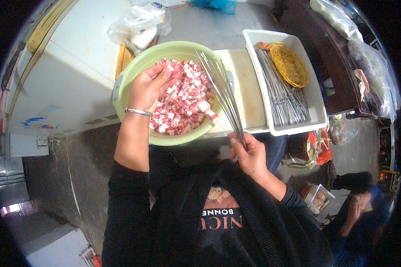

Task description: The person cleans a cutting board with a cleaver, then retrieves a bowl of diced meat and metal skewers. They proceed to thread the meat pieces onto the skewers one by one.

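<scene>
A light green plastic basin (pixel 137 66) holds many small cubes of raw pink-and-white meat (pixel 173 113). My left hand (pixel 150 83), with a silvery bangle at the wrist, is over the basin's left part and pinches a pale meat cube (pixel 169 68) between thumb and fingers. Near the basin's lower right edge, my right hand (pixel 249 152) grips a bundle of thin metal skewers (pixel 225 96) that fan out up and to the left. One skewer apart from the bundle, also at my right fingers, carries a few meat pieces (pixel 207 109) over the basin.
A white plastic tray (pixel 270 113) on the right holds many metal skewers (pixel 280 96) and a yellow woven basket (pixel 289 65). Between basin and tray lies a pale board (pixel 249 86). A clear plastic bag (pixel 140 26) is behind the basin. Another person (pixel 357 210) is at the lower right.
</scene>
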A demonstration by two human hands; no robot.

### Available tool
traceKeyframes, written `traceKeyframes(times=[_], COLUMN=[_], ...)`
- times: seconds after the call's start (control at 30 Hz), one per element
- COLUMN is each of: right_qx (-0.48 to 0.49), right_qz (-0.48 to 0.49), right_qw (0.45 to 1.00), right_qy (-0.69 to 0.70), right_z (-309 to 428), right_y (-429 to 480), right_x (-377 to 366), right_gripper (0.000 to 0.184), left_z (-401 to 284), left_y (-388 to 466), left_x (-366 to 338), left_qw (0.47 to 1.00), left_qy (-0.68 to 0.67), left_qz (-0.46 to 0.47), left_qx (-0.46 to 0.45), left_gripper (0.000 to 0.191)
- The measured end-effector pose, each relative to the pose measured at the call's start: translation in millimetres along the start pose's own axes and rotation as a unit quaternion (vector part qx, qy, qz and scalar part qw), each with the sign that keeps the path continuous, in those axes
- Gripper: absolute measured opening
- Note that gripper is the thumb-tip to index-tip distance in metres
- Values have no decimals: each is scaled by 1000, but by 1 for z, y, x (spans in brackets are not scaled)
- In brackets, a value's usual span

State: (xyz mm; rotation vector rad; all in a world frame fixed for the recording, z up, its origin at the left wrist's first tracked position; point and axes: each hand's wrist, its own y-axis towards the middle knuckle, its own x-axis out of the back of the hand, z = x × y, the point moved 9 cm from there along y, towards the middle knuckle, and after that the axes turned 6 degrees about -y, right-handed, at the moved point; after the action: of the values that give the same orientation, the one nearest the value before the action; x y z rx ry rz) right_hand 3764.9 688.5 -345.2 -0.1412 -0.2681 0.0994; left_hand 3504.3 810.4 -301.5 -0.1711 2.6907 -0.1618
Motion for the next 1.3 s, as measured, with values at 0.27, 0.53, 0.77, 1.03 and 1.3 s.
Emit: traceKeyframes(times=[0.27, 0.53, 0.77, 1.03, 1.3], right_qx=[18, -33, -68, -12, 105], right_qz=[8, 4, 16, -154, -299], right_qw=[1000, 992, 983, 984, 912], right_qy=[10, 118, 169, 85, -262], right_z=[6, 9, 8, -21, -10], right_y=[-2, 13, 12, 40, 74], right_x=[-9, -17, -25, 27, 47], right_gripper=[16, 14, 13, 17, 16], left_z=[21, 43, 50, 27, 35], left_y=[2, -16, -17, -4, 42], left_x=[-15, -68, -95, -27, -23], left_qw=[987, 946, 883, 999, 768], left_qy=[-115, -268, -411, -13, 596], left_qz=[66, 143, 187, 22, 150], left_qx=[90, 111, 131, 38, -179], left_gripper=[16, 28, 40, 53, 29])
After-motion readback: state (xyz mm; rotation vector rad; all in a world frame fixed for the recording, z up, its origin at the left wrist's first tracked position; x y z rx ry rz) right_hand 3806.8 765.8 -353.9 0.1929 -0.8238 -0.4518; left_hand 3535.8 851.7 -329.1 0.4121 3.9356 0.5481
